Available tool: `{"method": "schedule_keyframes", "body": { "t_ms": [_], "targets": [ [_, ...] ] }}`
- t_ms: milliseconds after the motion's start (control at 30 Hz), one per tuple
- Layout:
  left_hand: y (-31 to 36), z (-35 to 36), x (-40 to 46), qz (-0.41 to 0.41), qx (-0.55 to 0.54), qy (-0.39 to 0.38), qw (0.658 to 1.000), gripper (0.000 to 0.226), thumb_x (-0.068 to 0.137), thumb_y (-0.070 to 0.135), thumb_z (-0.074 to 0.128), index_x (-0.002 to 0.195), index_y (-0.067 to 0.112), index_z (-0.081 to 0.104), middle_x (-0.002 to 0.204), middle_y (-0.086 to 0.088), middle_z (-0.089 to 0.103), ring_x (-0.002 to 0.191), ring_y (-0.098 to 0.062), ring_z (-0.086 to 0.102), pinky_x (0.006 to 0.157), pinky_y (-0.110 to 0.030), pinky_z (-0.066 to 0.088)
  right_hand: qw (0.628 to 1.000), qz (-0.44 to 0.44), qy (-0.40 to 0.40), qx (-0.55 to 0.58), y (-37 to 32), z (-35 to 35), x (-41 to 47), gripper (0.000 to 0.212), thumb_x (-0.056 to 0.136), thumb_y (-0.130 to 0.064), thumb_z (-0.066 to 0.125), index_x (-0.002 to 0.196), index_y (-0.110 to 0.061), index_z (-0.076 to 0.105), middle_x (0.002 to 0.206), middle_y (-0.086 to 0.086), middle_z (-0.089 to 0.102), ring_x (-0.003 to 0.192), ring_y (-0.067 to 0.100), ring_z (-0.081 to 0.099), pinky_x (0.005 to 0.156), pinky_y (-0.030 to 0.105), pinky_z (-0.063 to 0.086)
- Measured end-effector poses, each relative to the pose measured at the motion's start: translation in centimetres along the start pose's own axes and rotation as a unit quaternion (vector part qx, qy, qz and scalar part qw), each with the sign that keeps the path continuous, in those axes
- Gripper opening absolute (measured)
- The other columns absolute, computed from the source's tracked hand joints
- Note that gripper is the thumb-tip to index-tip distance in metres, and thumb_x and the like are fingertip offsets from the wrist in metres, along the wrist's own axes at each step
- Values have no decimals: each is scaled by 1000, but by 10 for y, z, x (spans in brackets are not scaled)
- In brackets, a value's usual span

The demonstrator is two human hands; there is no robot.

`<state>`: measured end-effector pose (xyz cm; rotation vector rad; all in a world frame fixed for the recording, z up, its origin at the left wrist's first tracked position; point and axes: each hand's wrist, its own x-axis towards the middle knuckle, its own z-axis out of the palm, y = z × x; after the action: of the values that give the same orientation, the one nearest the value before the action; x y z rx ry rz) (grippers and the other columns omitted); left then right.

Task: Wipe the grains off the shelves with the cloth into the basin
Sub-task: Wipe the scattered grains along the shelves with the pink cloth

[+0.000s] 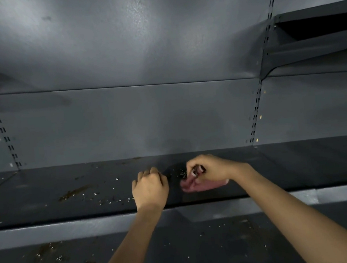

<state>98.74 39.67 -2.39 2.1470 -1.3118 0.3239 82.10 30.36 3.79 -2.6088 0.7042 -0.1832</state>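
Observation:
My right hand [209, 168] is shut on a crumpled pink cloth [195, 186] that rests on the middle shelf [69, 208]. My left hand [150, 187] is a closed fist just left of it, fingers curled at the edge of a dark glossy object [172, 172]. That object lies between my hands and is too dark to name. Pale grains [182, 174] sit on it near my right fingers. More grains [109, 200] and a brown smear [74, 193] lie on the shelf to the left of my left hand. No basin can be made out for certain.
The lower shelf [202, 252] below my arms carries scattered grains [59, 259] and brown stains. A grey back panel [145, 117] with slotted uprights [256, 112] closes the rear. Another shelf bracket [308, 40] juts out at the upper right.

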Motion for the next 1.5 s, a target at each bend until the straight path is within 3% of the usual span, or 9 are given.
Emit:
{"method": "schedule_keyframes", "body": {
  "t_ms": [100,200,400,533,667,733,833,1000,1500],
  "targets": [
    [0,0,-1,-11,-2,3,1000,23,92,25,43,94,9,59,96,-8,65,98,-26,55,78,-33,38,989,32,-142,-30,8,0,-8,26,74,0,73,95,-13,68,83,-14,58,89,10,53,76,23,43],
    [1,2,-2,-6,-10,7,1000,25,93,27,43,95,10,60,95,-6,65,96,-24,56,78,-33,38,992,35,-120,-8,7,5,-11,28,73,0,72,94,-17,68,86,-14,62,90,9,58,81,25,46],
    [-2,3,-2,-16,-30,13,999,26,93,28,41,92,10,60,91,-6,65,93,-23,57,78,-34,41,996,14,47,80,-3,45,2,17,85,4,59,95,-8,64,93,-7,67,88,4,66,78,17,52],
    [-2,1,-1,-17,-26,4,1000,26,94,28,41,94,11,61,93,-5,65,94,-22,57,79,-33,42,989,7,143,-35,-5,53,17,12,87,-9,57,99,-9,60,103,5,62,90,18,62,81,34,52],
    [-3,0,-2,-18,-33,-2,999,27,95,29,39,96,12,60,95,-4,65,96,-21,56,80,-32,41,948,46,313,39,2,35,19,19,84,-22,58,93,-7,63,91,4,70,78,9,61,64,9,43],
    [-3,0,-1,-19,-36,-6,999,27,95,30,38,96,13,59,95,-3,64,96,-20,56,81,-32,41,918,113,377,49,17,18,16,14,86,-19,62,92,-7,65,85,2,67,77,10,59,65,12,42],
    [-4,2,0,-16,-35,-10,999,27,96,30,37,96,14,59,95,-2,64,96,-19,55,82,-31,42,891,276,357,48,45,6,14,16,87,-25,61,81,-10,58,84,8,66,80,24,65,72,33,53],
    [-3,4,3,-4,-4,-27,1000,31,96,35,35,102,16,58,103,0,62,103,-18,52,85,-32,41,848,434,303,-15,58,20,15,20,90,-23,53,88,-4,61,90,15,66,89,33,65,67,30,49],
    [-77,-8,38,-44,77,-4,996,26,91,29,45,101,12,62,105,-6,64,106,-26,53,85,-40,39,932,280,229,-12,19,48,81,27,93,-24,49,97,-1,62,103,19,66,98,35,62,79,35,48]
  ]
}}
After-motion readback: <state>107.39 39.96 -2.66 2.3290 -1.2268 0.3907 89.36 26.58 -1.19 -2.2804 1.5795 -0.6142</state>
